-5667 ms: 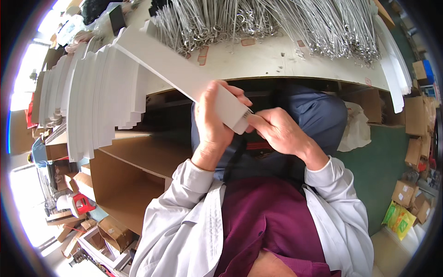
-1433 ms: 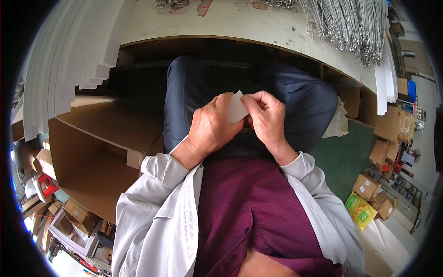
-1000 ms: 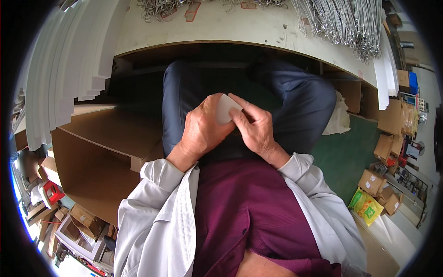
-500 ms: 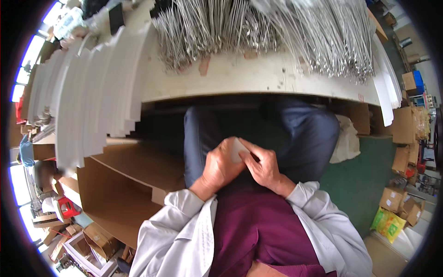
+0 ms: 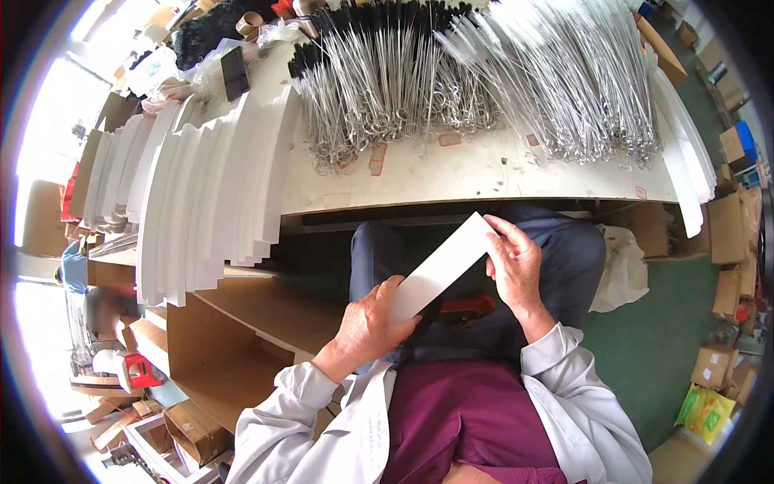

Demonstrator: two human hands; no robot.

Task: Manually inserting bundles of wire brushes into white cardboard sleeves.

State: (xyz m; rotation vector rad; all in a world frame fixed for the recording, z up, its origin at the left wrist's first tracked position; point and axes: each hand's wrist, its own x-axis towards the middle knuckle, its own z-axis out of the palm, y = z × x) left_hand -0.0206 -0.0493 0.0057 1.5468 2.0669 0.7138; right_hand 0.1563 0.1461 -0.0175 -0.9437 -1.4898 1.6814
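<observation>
Person's left hand point(image 5: 369, 321) low, fingers clamped round the lower part of a slim white box point(image 5: 443, 270) slanting up rightward above dark-trousered knees point(image 5: 375, 250); right hand point(image 5: 516, 264) higher, fingers and thumb gripping its upper end. Ahead: counter point(image 5: 451, 181) bearing wire rods point(image 5: 580, 97); white strips point(image 5: 218, 185) overhang its left edge, open carton point(image 5: 234, 347) below

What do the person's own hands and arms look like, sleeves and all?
The left hand and right hand are bare, with no gloves and no watch or bracelet showing. Both arms wear loose, creased, pale grey-white sleeves that leave the wrists uncovered. The sleeves belong to an open overshirt above a maroon top.
</observation>
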